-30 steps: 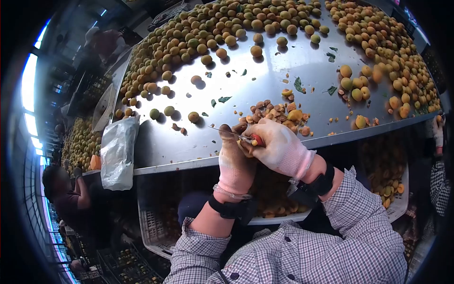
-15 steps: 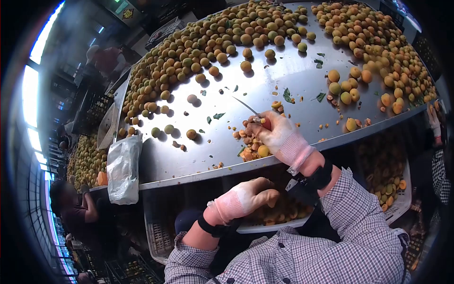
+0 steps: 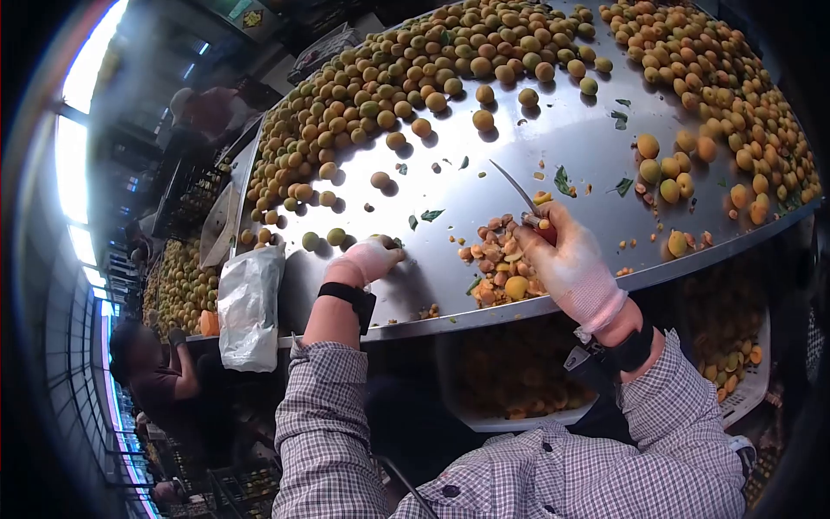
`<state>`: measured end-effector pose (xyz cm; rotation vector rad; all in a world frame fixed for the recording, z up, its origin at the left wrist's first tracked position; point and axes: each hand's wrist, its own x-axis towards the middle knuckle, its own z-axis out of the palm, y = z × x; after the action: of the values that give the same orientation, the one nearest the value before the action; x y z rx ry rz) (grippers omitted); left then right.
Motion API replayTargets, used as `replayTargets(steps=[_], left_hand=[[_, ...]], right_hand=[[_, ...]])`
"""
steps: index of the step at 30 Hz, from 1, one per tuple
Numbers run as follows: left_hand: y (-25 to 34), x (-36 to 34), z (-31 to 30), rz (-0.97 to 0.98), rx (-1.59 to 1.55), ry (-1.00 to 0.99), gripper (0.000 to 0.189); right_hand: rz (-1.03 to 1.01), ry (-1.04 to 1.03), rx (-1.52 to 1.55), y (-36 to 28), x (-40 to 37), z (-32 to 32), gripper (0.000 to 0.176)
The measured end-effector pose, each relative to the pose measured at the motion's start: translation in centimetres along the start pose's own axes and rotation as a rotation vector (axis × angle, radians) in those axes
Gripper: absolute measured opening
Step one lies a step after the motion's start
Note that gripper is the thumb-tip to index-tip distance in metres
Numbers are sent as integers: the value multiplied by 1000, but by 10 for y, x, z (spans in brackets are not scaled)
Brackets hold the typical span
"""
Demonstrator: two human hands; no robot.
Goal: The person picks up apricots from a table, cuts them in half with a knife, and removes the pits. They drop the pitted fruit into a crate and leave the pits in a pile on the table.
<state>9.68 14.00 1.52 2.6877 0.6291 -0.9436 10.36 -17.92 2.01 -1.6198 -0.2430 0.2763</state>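
Note:
My right hand (image 3: 572, 264), in a pale glove, is closed round the reddish handle of a small knife (image 3: 513, 187), whose thin curved blade points up and left. Just left of that hand lies a pile of apricot stones (image 3: 491, 251) with bits of flesh and a yellow apricot piece (image 3: 516, 287). Over at the table's near left, my gloved left hand (image 3: 370, 259) has its fingers curled over an apricot on the metal; the fingers hide most of the fruit. Two greenish apricots (image 3: 323, 240) lie just left of these fingers.
Whole apricots (image 3: 380, 95) cover the back and left of the metal table (image 3: 415, 195), with another heap (image 3: 718, 95) at right. A white plastic bag (image 3: 249, 307) hangs over the front edge. Crates of halved apricots (image 3: 523, 415) stand below. Another person (image 3: 160, 363) works at far left.
My left hand has moved up and left from in front of the table onto an apricot. The right hand still holds the knife near the stones. The view has shifted slightly.

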Motion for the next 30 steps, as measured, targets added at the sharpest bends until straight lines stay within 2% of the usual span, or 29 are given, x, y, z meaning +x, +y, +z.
replayTargets(steps=[1,3,4,6,7,8,10,11,12,15,17,18,20,21,23,25,26,28,29,30], left_hand=[[-11,14,4,-6,0,0,54],[-34,45,10,-126,-190,267,58],[-38,44,4,-128,-188,269,58],[-47,38,-7,-181,-123,479,59],[-51,33,-14,-209,-171,480,53],[-53,26,-23,-298,-57,456,47],[-74,29,-33,-224,5,302,43],[-78,29,-31,-241,30,308,45],[-81,30,-33,-368,-28,245,50],[-107,54,-34,-391,-39,267,60],[-128,78,-29,-256,-63,628,67],[-131,86,-32,-255,-64,631,67],[-119,100,-43,-184,-185,766,70],[-115,107,-45,-117,-143,860,64],[-100,116,-55,-81,-243,748,48],[-87,127,-57,-16,-325,566,50],[-86,141,-57,-58,-299,539,44],[-75,145,-62,-121,-131,499,43],[-71,146,-71,-175,-109,378,55],[-72,154,-66,-129,-102,559,62]], right_hand=[[1,-3,-15,3,0,-1,21],[31,23,6,-1,1,2,25],[30,22,9,-4,0,3,25],[31,48,-137,-4,0,3,26],[-10,53,-80,1,1,5,24],[-10,53,-80,3,1,6,24],[39,34,-108,4,0,6,24],[71,18,25,-3,-1,9,22],[68,19,25,-2,-1,10,22],[25,31,-11,3,1,12,19],[28,39,18,3,2,14,20],[37,46,49,3,2,15,20],[68,54,84,4,6,17,21],[43,61,51,3,7,17,17],[64,62,60,0,11,17,13],[87,63,51,-4,12,15,13],[111,59,45,-4,13,14,13],[98,73,66,-2,16,15,14],[128,80,58,-6,17,15,13],[159,90,49,-6,17,14,14]])
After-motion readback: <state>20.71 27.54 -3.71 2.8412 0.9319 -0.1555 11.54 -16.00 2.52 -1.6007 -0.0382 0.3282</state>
